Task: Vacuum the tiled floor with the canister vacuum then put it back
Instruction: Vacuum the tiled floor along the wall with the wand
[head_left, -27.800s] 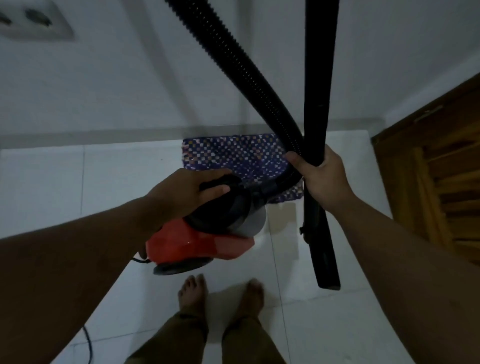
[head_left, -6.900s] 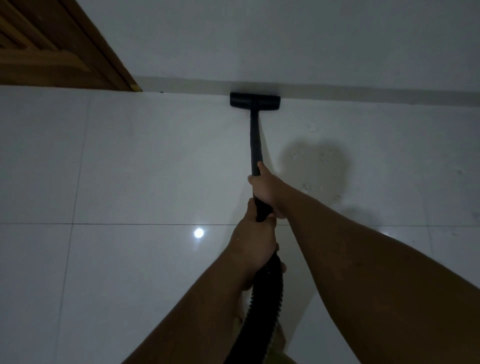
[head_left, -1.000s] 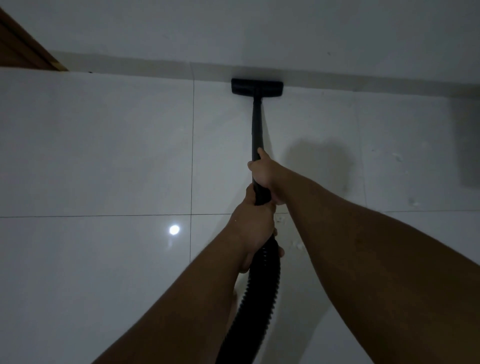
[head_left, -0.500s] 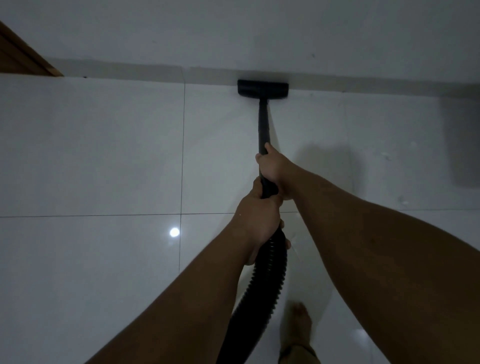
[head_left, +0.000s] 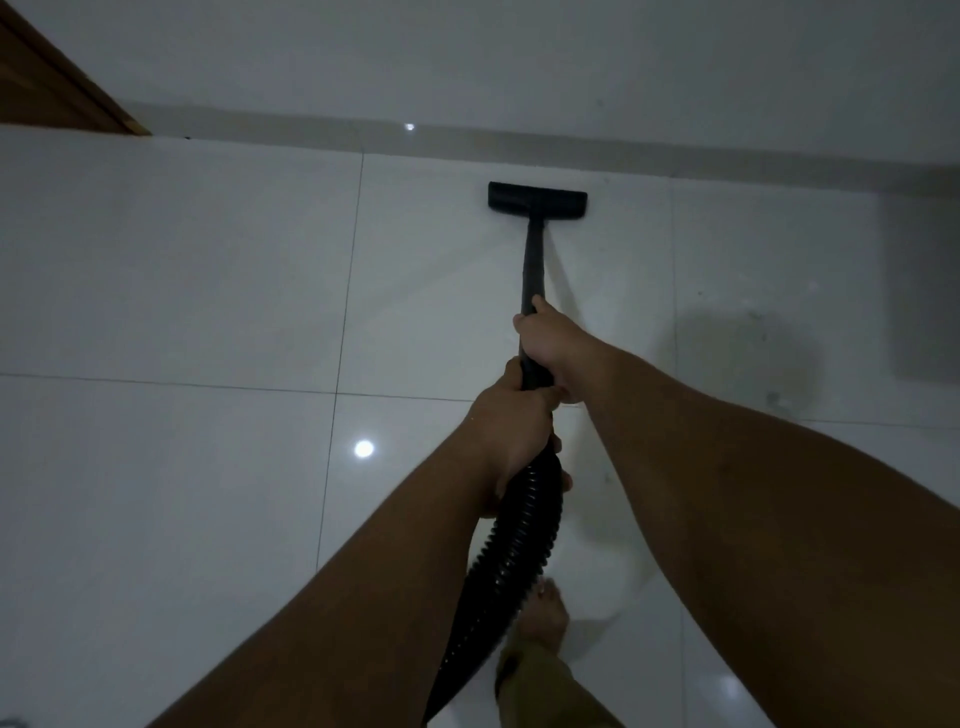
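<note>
A black vacuum wand (head_left: 533, 265) runs away from me across the white tiled floor (head_left: 208, 286). Its flat black floor head (head_left: 537, 197) lies on the tile a short way from the skirting. My right hand (head_left: 551, 349) grips the wand higher up. Just behind it, my left hand (head_left: 514, 431) grips the wand's end where the ribbed black hose (head_left: 509, 561) joins. The hose drops down between my forearms and leaves the frame at the bottom. The canister is out of view.
A white wall with a grey skirting (head_left: 675, 150) runs across the top. A wooden door frame (head_left: 57, 88) sits at the top left. My bare foot (head_left: 543, 618) stands beside the hose. A dark shadow patch (head_left: 748, 353) lies on the tiles to the right.
The floor head has come back from the skirting toward me, with a strip of tile now between them. Both hands keep the same grip. My foot shows further into view.
</note>
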